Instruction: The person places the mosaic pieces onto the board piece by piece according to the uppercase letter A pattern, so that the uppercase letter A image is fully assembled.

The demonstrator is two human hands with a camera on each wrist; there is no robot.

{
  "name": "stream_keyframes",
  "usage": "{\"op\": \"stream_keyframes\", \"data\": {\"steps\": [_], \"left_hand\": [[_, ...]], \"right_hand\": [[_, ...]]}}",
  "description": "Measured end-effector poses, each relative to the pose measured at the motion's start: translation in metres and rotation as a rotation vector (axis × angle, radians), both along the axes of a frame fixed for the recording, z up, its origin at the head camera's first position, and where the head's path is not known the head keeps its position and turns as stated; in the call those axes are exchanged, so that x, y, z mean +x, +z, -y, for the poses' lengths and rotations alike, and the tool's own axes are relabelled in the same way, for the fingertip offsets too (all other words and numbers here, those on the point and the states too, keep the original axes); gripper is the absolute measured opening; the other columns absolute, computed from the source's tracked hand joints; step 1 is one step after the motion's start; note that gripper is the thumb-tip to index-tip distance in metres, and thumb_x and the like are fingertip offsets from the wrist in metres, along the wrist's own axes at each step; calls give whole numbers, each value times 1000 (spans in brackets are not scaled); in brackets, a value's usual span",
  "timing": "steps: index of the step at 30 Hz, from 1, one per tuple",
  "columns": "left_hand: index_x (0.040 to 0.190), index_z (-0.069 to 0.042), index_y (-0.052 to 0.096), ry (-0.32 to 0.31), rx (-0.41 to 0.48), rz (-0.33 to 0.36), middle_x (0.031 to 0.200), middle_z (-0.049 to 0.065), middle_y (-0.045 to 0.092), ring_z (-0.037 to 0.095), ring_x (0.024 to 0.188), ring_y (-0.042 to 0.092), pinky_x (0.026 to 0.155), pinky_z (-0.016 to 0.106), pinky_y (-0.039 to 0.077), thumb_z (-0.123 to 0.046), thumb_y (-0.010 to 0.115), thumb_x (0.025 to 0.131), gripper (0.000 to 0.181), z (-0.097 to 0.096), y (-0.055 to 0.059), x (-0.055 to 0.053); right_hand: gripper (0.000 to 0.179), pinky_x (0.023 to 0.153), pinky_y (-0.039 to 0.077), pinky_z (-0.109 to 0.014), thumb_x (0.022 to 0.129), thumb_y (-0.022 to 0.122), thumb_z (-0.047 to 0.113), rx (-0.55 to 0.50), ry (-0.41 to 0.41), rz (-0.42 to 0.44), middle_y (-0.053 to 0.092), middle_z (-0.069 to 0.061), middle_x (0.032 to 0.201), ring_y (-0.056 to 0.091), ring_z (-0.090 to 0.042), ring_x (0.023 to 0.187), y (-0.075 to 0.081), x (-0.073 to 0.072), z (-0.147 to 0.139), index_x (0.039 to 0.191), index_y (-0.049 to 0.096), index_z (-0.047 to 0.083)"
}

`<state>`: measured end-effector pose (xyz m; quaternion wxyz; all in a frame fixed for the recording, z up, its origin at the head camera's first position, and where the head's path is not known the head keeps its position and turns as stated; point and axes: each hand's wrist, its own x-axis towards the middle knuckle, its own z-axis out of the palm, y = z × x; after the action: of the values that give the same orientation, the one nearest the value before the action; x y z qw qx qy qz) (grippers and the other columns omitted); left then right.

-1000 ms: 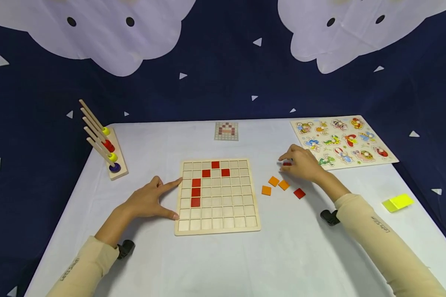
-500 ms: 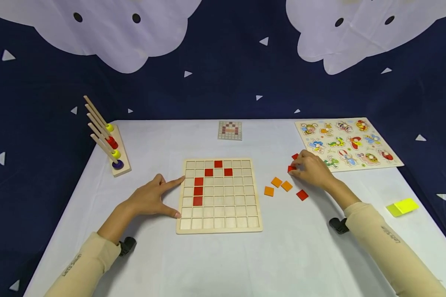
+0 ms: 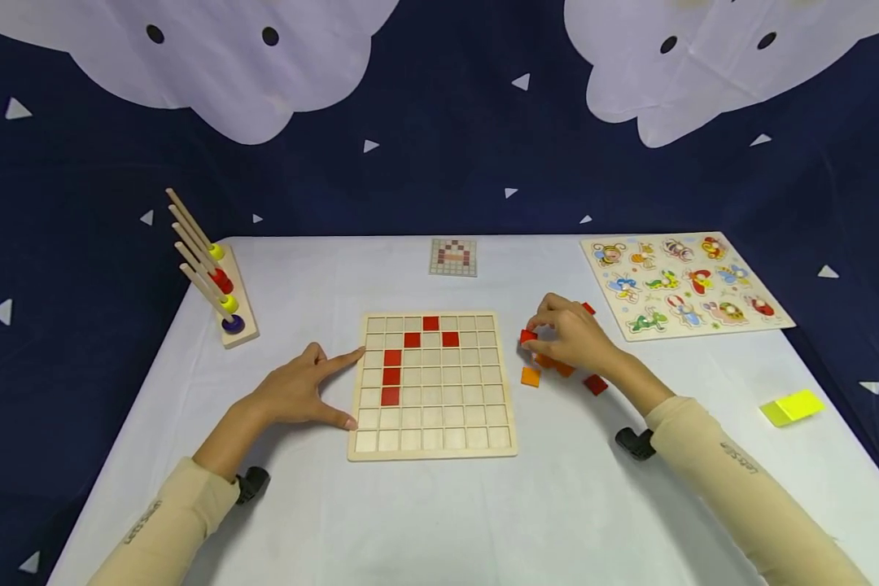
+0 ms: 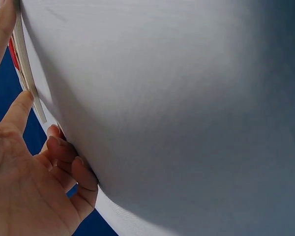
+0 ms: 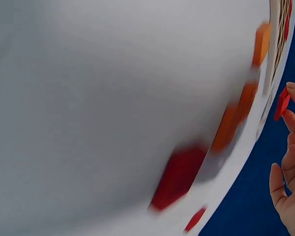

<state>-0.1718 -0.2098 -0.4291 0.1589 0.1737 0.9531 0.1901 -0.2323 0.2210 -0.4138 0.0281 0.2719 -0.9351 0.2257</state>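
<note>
A wooden grid board (image 3: 454,419) lies in the middle of the table in the head view, with several red tiles (image 3: 391,376) set in its squares. At its left edge rests my left hand (image 3: 290,395), forefinger and thumb extended against the rim; the left wrist view shows its other fingers curled over the cloth. Between thumb and finger, my right hand (image 3: 575,335) pinches a red square tile (image 3: 527,336), held above the table just right of the board. Beneath and beside that hand lie orange tiles (image 3: 531,377), some partly covered, and a loose red tile (image 3: 596,385).
Another red tile (image 3: 588,308) lies behind the right hand. A small pattern card (image 3: 452,258) is at the back. Further out are a wooden peg stacker (image 3: 238,313) on the left, an insect puzzle board (image 3: 684,285) and a yellow folded piece (image 3: 793,408) on the right.
My right hand has picked up a red tile near the puzzle board and carried it left towards the grid board. The left hand stays at the board's edge; the head view has shifted slightly.
</note>
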Motion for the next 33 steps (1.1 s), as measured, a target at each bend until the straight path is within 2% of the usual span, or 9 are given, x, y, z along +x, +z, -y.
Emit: {"op": "stream_keyframes", "data": {"steps": [7, 13, 16, 22, 26, 33], "left_hand": [[153, -28, 39, 3, -4, 5, 97, 6, 40, 17, 76, 41, 63, 29, 34, -68, 84, 58, 112, -1, -1, 0], [153, -28, 40, -1, 5, 3, 96, 6, 40, 17, 76, 40, 62, 29, 33, -67, 85, 58, 112, -1, -3, 0], [153, -28, 40, -2, 5, 3, 96, 6, 39, 17, 76, 40, 61, 29, 33, -68, 84, 58, 112, -2, -4, 0], [153, -28, 40, 6, -4, 1, 96, 6, 40, 17, 75, 40, 62, 29, 33, -68, 85, 57, 113, -1, -2, 0], [153, -28, 40, 7, -8, 1, 96, 6, 40, 18, 76, 41, 62, 29, 34, -68, 84, 58, 112, -1, 0, 0], [153, -28, 39, 12, -17, 17, 98, 7, 41, 18, 77, 42, 62, 30, 34, -67, 85, 58, 113, -1, 0, 0]], "right_hand": [[22, 77, 39, -37, 79, 84, 23, 31, 129, -11, 58, -3, 91, 52, -18, 83, -5, 1, 42, 92, 78, 6], [21, 77, 40, -35, 81, 83, 25, 83, 202, -29, 58, 0, 92, 53, -14, 82, -9, 2, 66, 93, 78, 8], [20, 78, 41, -35, 81, 83, 23, 75, 204, -14, 57, 1, 92, 54, -14, 83, -11, 2, 72, 92, 78, 7], [17, 79, 43, -39, 79, 84, 21, -26, 176, 82, 59, 2, 91, 54, -13, 80, -14, -1, 78, 87, 76, 8], [15, 80, 42, -39, 79, 84, 21, -36, 154, 83, 60, 3, 90, 56, -13, 82, -15, -1, 80, 83, 75, 10], [24, 78, 37, -35, 81, 83, 29, 0, 116, 105, 61, 2, 94, 53, -13, 82, -14, 4, 75, 96, 77, 12]]}}
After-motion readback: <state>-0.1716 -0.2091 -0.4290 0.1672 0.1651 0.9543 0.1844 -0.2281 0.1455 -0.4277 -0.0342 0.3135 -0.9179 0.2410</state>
